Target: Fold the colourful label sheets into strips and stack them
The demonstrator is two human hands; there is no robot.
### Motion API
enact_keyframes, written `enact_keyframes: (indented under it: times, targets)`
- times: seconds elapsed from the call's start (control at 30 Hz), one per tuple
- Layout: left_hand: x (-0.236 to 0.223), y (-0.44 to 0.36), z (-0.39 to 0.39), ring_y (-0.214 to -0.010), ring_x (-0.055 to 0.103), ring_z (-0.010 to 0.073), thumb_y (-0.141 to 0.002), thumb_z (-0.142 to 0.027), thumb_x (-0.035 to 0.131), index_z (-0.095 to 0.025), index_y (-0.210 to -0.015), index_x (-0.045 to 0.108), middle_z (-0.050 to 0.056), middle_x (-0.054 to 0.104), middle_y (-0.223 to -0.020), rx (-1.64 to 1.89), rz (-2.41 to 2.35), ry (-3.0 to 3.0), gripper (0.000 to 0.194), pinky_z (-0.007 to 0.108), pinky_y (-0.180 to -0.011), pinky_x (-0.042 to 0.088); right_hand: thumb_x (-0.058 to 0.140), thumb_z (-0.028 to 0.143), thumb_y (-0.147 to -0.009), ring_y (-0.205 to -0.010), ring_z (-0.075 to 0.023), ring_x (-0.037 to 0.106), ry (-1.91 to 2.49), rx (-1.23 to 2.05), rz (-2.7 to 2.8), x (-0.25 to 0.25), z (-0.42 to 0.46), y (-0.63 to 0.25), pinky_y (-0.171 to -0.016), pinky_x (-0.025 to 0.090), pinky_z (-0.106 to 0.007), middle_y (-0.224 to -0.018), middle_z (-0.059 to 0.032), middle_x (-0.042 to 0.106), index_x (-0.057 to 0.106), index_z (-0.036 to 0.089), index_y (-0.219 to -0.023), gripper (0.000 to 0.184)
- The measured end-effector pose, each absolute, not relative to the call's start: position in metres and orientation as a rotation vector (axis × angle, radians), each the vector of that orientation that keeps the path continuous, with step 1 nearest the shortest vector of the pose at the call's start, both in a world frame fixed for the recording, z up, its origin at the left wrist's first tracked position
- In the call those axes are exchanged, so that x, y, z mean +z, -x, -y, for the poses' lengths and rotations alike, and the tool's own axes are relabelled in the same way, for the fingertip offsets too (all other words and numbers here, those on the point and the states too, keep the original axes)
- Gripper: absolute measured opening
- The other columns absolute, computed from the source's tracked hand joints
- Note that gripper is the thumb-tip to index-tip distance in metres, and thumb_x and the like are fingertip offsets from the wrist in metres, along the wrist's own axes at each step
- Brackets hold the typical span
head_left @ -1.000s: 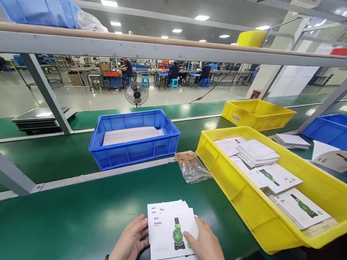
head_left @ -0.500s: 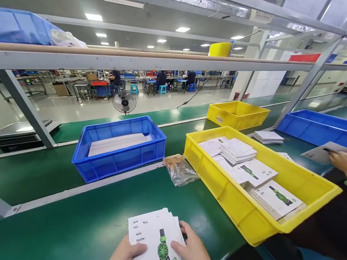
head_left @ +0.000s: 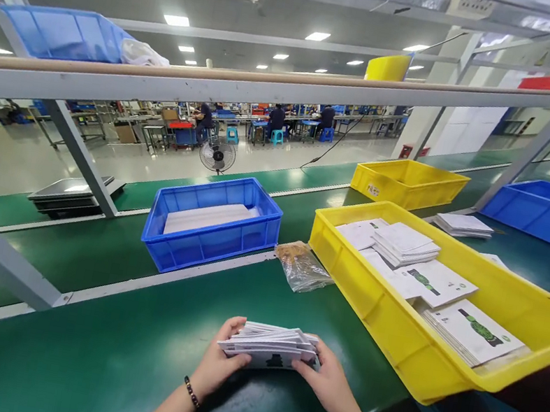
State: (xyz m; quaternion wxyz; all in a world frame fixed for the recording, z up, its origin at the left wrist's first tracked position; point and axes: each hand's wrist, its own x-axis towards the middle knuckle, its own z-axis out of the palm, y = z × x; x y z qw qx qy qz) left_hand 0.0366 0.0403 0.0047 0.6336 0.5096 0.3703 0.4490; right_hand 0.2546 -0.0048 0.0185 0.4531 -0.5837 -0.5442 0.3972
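Several white booklets point(head_left: 275, 340) sit between my left grip point(head_left: 220, 360) and right grip point(head_left: 328, 380), both clasping their sides (edges uneven).

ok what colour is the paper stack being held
The paper stack is mostly white, with dark print; best in the head view.

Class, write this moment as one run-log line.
left hand: holds booklets | right hand: holds booklets | booklets: tilted up, edges uneven | nearby: plastic bag, yellow bin
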Motion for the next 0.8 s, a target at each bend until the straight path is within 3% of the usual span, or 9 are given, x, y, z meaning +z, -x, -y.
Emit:
enact_keyframes:
  times: [0.2,0.33,0.47,0.53,0.7,0.8]
  targets:
    - [-0.002,-0.057,-0.037,-0.095,0.052,0.0243,-0.052,-0.026,0.077,-0.018,-0.104,0.056,0.007,0.059,-0.101,1.209,-0.964,-1.135,0.056,0.029,-0.086,0.036,0.066,0.032,-0.056,-0.108,-0.0271,0.053,1.567,0.784,1.355,0.002,0.006,-0.263,-0.094,0.039,-0.039,-0.115,-0.0098,0.059,0.06,0.019,-0.102,0.048]
    - [0.0,-0.073,-0.033,-0.081,0.053,0.0212,-0.056,-0.029,0.073,-0.02,-0.1,0.057,0.003,0.06,-0.087,1.259,-1.023,-1.107,0.047,0.027,-0.076,0.038,0.064,0.048,-0.06,-0.106,-0.0281,0.054,1.493,0.747,1.217,0.001,0.007,-0.257,-0.088,0.043,-0.039,-0.113,-0.0122,0.061,0.055,0.02,-0.111,0.059]
    - [0.004,-0.084,-0.033,-0.072,0.051,0.0188,-0.064,-0.033,0.067,-0.019,-0.074,0.061,0.002,0.057,-0.071,1.268,-1.157,-1.122,0.018,0.026,-0.07,0.037,0.054,0.055,-0.068,-0.093,-0.0283,0.059,1.481,0.646,1.119,0.008,0.004,-0.241,-0.081,0.045,-0.037,-0.095,-0.0127,0.065,0.065,0.019,-0.073,0.039]
    - [0.004,-0.086,-0.035,-0.07,0.049,0.0181,-0.067,-0.034,0.064,-0.018,-0.066,0.06,0.002,0.056,-0.067,1.25,-1.196,-1.13,0.017,0.026,-0.068,0.036,0.054,0.052,-0.069,-0.093,-0.0287,0.058,1.543,0.591,1.055,0.009,0.002,-0.238,-0.081,0.045,-0.038,-0.096,-0.0132,0.063,0.064,0.019,-0.064,0.035]
    - [-0.001,-0.085,-0.035,-0.074,0.051,0.0172,-0.067,-0.033,0.065,-0.019,-0.088,0.058,0.002,0.057,-0.08,1.254,-1.11,-0.955,0.027,0.025,-0.068,0.038,0.052,0.05,-0.069,-0.096,-0.0282,0.057,1.518,0.642,0.889,0.002,0.006,-0.241,-0.081,0.045,-0.038,-0.1,-0.0124,0.064,0.061,0.017,-0.093,0.042]
    - [-0.004,-0.086,-0.032,-0.073,0.051,0.0163,-0.067,-0.034,0.066,-0.019,-0.097,0.054,0.003,0.056,-0.082,1.207,-1.029,-0.956,0.036,0.025,-0.066,0.04,0.053,0.051,-0.068,-0.095,-0.0288,0.057,1.519,0.682,0.924,-0.001,0.009,-0.241,-0.081,0.045,-0.038,-0.102,-0.0133,0.063,0.063,0.017,-0.084,0.039]
